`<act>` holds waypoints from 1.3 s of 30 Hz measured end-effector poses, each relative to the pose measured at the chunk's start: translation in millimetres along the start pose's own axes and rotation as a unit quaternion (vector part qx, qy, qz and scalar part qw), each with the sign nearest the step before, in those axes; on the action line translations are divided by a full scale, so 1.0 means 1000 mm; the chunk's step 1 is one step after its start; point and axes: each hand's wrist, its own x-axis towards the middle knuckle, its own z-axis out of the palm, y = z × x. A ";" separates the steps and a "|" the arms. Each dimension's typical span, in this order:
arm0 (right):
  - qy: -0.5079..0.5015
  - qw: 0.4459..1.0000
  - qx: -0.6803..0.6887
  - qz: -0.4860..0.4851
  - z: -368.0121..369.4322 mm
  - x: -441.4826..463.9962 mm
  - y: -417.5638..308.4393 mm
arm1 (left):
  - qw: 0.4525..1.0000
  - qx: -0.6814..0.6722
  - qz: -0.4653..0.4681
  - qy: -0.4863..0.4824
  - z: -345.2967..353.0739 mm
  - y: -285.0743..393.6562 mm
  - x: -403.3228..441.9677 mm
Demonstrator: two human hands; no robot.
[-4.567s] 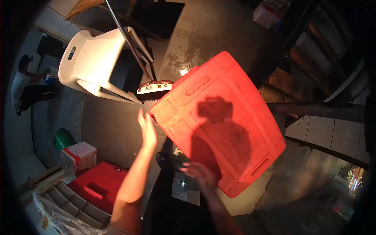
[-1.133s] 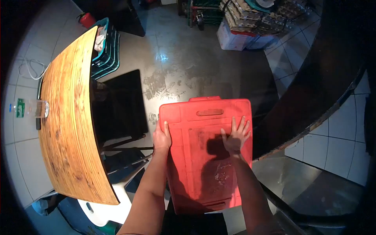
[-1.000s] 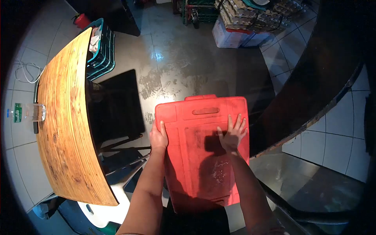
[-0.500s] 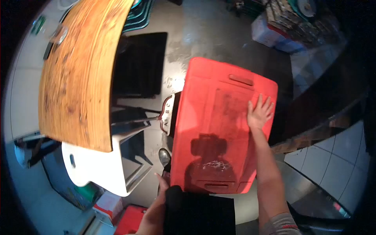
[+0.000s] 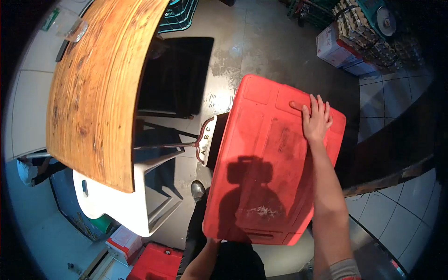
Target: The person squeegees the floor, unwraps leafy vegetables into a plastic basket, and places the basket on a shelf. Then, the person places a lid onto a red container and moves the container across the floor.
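Note:
A large red plastic box [image 5: 275,186] with scuffed recessed panels stands tilted in front of my body, and my shadow falls across it. My right hand [image 5: 317,119] lies on its upper right part, fingers stretched out beside the recessed grip slot [image 5: 298,106]. At the box's near left corner, my left hand [image 5: 213,243] grips the lower edge. Most of its fingers are hidden behind the box.
A wooden table [image 5: 98,93] and a white stool [image 5: 112,200] stand at left, with an ornate metal table foot [image 5: 206,140] close to the box. Egg trays [image 5: 359,28] sit on cartons at the far right. Another red container [image 5: 156,263] lies at lower left.
My left hand has gone from beside the box to its near left corner. My right hand has slid up toward the grip slot, its fingers closer together. The view has shifted.

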 end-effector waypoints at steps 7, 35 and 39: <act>0.005 1.000 0.004 -0.009 0.004 0.012 0.007 | 0.999 0.009 0.037 0.014 0.063 0.017 0.011; 0.011 0.985 -0.035 0.169 0.045 0.284 0.096 | 0.945 0.018 0.279 0.172 0.374 0.149 0.092; 0.001 0.980 -0.041 0.194 0.044 0.311 0.101 | 0.910 0.096 0.327 0.237 0.390 0.169 0.129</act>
